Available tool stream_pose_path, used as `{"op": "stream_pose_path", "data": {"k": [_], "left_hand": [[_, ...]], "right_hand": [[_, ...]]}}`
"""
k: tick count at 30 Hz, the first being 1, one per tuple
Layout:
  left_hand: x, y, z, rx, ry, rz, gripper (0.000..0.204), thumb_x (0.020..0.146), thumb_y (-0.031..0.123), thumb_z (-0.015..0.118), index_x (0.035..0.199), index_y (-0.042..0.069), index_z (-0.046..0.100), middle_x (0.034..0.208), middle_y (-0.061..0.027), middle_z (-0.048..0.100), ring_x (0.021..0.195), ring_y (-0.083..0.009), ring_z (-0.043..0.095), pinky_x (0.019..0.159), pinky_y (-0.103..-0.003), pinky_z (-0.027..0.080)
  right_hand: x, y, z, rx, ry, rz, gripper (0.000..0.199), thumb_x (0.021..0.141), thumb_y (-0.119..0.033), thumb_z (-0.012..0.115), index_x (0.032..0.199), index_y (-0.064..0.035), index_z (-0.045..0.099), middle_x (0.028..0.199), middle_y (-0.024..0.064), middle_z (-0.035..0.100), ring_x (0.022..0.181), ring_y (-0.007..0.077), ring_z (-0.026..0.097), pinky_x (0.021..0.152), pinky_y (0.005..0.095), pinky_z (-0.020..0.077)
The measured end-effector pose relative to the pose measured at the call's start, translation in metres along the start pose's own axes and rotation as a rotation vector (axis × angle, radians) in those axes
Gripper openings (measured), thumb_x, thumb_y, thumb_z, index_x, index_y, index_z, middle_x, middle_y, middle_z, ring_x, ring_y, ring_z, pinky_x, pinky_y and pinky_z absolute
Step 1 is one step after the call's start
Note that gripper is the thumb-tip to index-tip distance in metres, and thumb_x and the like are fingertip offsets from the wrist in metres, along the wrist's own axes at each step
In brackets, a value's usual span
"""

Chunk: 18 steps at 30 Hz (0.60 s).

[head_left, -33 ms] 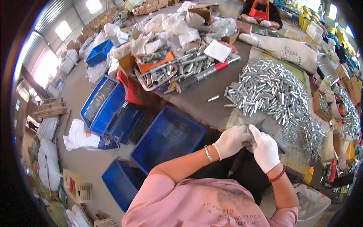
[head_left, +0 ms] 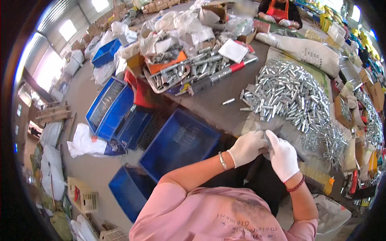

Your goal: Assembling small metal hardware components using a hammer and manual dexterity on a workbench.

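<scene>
My left hand (head_left: 249,148), in a white glove, is closed with its fingertips meeting those of my right hand. My right hand (head_left: 284,159), also gloved in white, is closed with its thumb and fingers pinched together. Between the two sets of fingertips a small greyish piece partly shows, mostly covered by the gloves, so its kind cannot be told. Just beyond the hands a dark pointed metal edge (head_left: 277,129) sticks up at the bench edge. Past it lies a large heap of short silvery metal sleeves (head_left: 287,94), with thinner metal pins (head_left: 333,141) piled at its near right.
A blue bin (head_left: 177,144) stands left of my hands, with another blue bin (head_left: 129,193) nearer. Farther left, a blue crate (head_left: 107,105) holds rows of metal parts. A tray of metal pieces (head_left: 169,78) and plastic bags cover the far bench. Across it sits a co-worker (head_left: 281,12) in a red apron.
The view has shifted very slightly. Both hands stay together in the same pose, with no visible change in what they hold.
</scene>
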<state>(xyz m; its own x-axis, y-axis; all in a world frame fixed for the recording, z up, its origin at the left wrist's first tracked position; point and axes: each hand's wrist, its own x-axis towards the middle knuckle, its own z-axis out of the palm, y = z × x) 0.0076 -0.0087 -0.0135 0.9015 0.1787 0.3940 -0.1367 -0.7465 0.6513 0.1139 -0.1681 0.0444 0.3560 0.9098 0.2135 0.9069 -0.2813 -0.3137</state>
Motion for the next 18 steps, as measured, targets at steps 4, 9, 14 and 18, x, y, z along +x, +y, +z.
{"op": "stream_pose_path", "data": {"k": [4, 9, 14, 18], "left_hand": [[0.005, -0.017, 0.007, -0.214, 0.121, 0.143, 0.026, 0.083, 0.007, 0.077, 0.109, 0.005, 0.074, 0.111, -0.0190, 0.070, 0.102, -0.0396, 0.069, 0.085, -0.048, 0.058], [0.001, -0.028, 0.008, -0.378, 0.112, -0.029, 0.019, 0.078, 0.004, 0.080, 0.097, 0.006, 0.076, 0.093, -0.0157, 0.069, 0.088, -0.0382, 0.069, 0.075, -0.047, 0.056], [0.008, -0.021, -0.001, -0.004, 0.103, 0.150, 0.011, 0.080, 0.009, 0.083, 0.088, 0.010, 0.075, 0.089, -0.0088, 0.064, 0.088, -0.0333, 0.067, 0.077, -0.044, 0.054], [0.005, -0.018, 0.006, -0.106, 0.064, 0.039, 0.011, 0.084, 0.015, 0.084, 0.089, 0.010, 0.076, 0.090, -0.0092, 0.065, 0.088, -0.0336, 0.067, 0.076, -0.044, 0.053]], "right_hand": [[0.010, -0.005, 0.000, -0.071, 0.017, -0.049, 0.061, 0.089, -0.001, 0.065, 0.148, -0.0103, 0.055, 0.095, 0.0144, 0.068, 0.090, 0.0353, 0.069, 0.080, 0.0471, 0.0574], [0.023, 0.006, 0.008, -0.005, -0.037, -0.081, 0.061, 0.090, -0.003, 0.068, 0.149, -0.0120, 0.056, 0.100, 0.0152, 0.071, 0.094, 0.0364, 0.069, 0.084, 0.0480, 0.0562], [-0.015, 0.034, -0.017, -0.111, 0.159, 0.124, 0.056, 0.085, -0.013, 0.081, 0.138, -0.0130, 0.066, 0.104, 0.0106, 0.069, 0.098, 0.0324, 0.067, 0.087, 0.0425, 0.0554], [-0.030, 0.056, -0.011, -0.239, 0.142, 0.152, 0.041, 0.088, -0.010, 0.076, 0.129, -0.0115, 0.070, 0.103, 0.0096, 0.068, 0.101, 0.0320, 0.067, 0.088, 0.0432, 0.0553]]}}
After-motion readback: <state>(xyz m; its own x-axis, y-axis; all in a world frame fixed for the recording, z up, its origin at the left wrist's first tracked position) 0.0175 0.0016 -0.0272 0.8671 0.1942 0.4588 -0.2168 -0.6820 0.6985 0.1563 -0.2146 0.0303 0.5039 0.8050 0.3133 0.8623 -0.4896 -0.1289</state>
